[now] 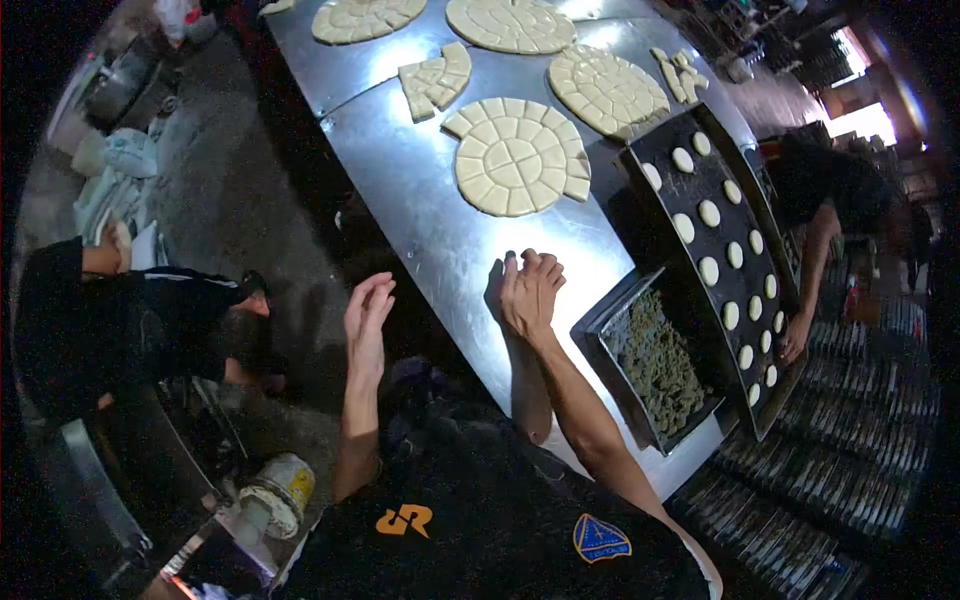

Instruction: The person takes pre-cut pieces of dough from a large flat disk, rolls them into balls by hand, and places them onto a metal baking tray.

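My left hand [368,318] is raised beside the table's near edge, fingers stretched out and slightly bent, with nothing visible in it. Over the bare metal tabletop [420,210] is my right hand [532,292], back up and fingers curled. Its fingertips point down out of sight, so anything in them is hidden. Beyond it lies a round of pale dough [520,158] cut into many pieces, with some outer pieces gone. To the right of my right forearm stands a deep metal pan [648,440] of greenish-brown crumbly filling [655,365].
A long dark baking tray [715,240] carries several flat dough rounds; a co-worker's hand [795,338] is at its far edge. More cut dough [608,90] and a partial piece [437,82] lie farther back. Another person [130,320] sits at left, near a bucket [280,490].
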